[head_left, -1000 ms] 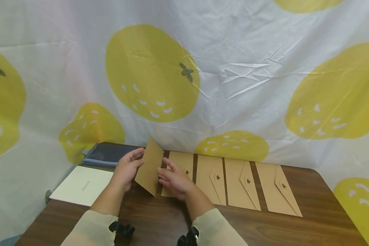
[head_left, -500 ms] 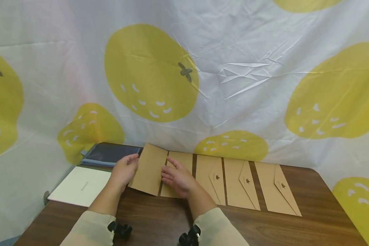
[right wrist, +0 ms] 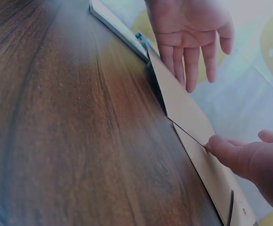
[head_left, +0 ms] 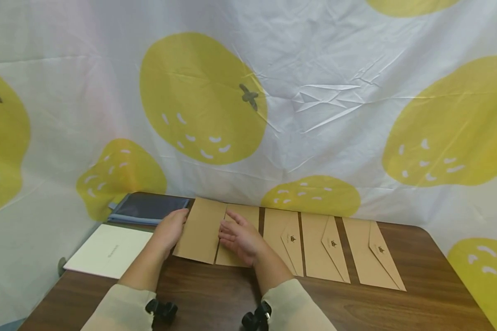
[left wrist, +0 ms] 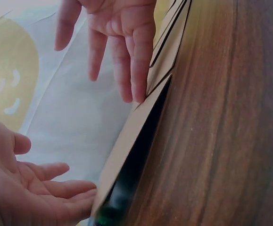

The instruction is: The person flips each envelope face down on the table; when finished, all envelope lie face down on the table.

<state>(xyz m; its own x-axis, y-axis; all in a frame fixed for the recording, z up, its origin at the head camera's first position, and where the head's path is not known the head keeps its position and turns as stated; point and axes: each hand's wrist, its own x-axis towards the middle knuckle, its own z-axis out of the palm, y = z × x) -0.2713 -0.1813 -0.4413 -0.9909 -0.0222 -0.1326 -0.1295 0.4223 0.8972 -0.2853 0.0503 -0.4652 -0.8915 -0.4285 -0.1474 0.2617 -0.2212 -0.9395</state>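
Observation:
A plain brown envelope (head_left: 200, 230) slants at the left end of a row, its left edge raised off the table and its right edge down. On that raised edge rest the extended fingertips of my left hand (head_left: 170, 232). My right hand (head_left: 244, 239), fingers straight, touches the opposite edge and partly covers the neighbouring envelope (head_left: 246, 215). A dark gap shows under the tilted envelope (left wrist: 131, 134) in the left wrist view. From the right wrist, its lower edge meets the neighbouring envelope (right wrist: 200, 157).
Three more envelopes (head_left: 279, 225) with triangular flaps and crown prints continue rightward on the wooden table (head_left: 207, 299). A white notebook-like item (head_left: 107, 253) lies at left, with a dark blue-trimmed pouch (head_left: 151, 207) behind it. A fruit-print cloth (head_left: 314, 138) hangs along the back.
The envelope has gone from nearly upright to a low slant, its face turning upward and its left edge lowering. Both hands followed it, the left one downward and slightly left.

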